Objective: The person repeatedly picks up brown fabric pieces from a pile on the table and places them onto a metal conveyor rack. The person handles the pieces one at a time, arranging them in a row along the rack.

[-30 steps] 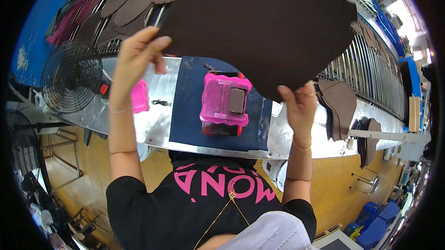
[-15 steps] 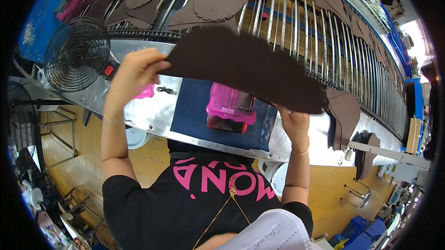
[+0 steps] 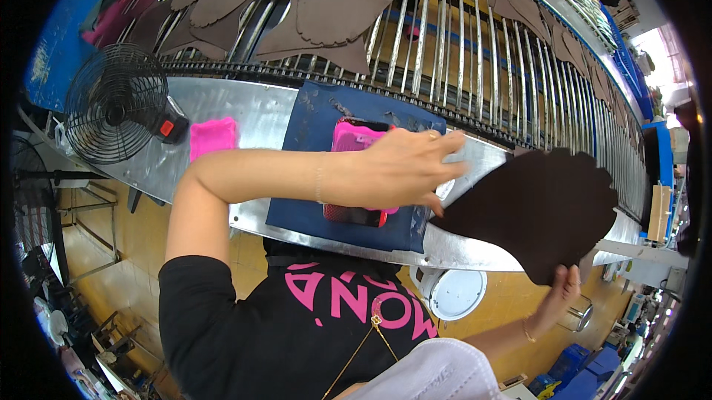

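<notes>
A large dark brown cut leather-like piece [image 3: 541, 207] hangs over the right end of the metal worktable [image 3: 259, 122]. My right hand [image 3: 561, 297] grips its lower edge from below. My left hand [image 3: 404, 170] reaches across my body and pinches the piece's left tip. Under my left forearm a pink boxy tool [image 3: 354, 140] rests on a dark blue mat [image 3: 311, 118].
A roller conveyor [image 3: 460, 44] behind the table carries several similar brown pieces [image 3: 326, 18]. A black fan [image 3: 115, 112] and a pink pad [image 3: 212, 137] sit at the table's left. A white round bucket lid [image 3: 456, 294] lies below the table edge.
The brown piece has come down from overhead and swung to the right, off the table's end. My left arm crossed over to the right with it; my right hand dropped lower.
</notes>
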`<state>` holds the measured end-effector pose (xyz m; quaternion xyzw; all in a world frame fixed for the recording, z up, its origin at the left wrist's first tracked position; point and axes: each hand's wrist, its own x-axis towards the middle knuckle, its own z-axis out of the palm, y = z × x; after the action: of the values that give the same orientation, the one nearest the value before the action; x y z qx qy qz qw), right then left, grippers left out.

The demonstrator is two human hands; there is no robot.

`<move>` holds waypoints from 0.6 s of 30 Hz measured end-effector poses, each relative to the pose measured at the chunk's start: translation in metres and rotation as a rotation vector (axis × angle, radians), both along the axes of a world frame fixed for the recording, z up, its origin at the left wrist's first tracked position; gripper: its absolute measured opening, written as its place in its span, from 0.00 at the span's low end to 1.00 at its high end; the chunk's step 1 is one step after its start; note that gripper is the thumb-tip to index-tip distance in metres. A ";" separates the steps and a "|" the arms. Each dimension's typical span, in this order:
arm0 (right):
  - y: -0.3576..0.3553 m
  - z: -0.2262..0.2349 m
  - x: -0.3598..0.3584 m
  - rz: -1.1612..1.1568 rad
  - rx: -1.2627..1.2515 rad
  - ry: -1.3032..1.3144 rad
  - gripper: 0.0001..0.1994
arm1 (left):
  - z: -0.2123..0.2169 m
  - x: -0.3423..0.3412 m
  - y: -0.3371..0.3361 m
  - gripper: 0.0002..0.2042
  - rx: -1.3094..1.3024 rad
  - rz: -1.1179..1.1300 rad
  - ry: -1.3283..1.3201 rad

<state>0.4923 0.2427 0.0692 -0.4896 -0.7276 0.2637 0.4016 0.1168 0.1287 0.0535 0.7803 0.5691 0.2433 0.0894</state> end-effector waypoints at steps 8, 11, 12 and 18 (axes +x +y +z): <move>0.054 0.080 -0.012 0.280 0.063 -0.458 0.09 | 0.035 0.005 0.078 0.25 -0.003 -0.204 -0.583; 0.069 0.061 -0.034 0.214 0.048 -0.151 0.13 | 0.030 -0.021 0.081 0.21 -0.249 0.004 -0.923; 0.082 0.050 -0.030 0.150 0.027 -0.083 0.14 | 0.024 -0.038 0.079 0.20 -0.186 0.162 -0.888; 0.208 -0.120 0.109 -0.290 -0.096 -0.400 0.17 | -0.073 -0.175 0.069 0.15 0.130 0.710 -1.315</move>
<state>0.6015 0.4506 -0.0510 -0.6499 -0.7013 0.1354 0.2596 -0.0580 0.1975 -0.0192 0.2472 0.6005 0.7066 0.2809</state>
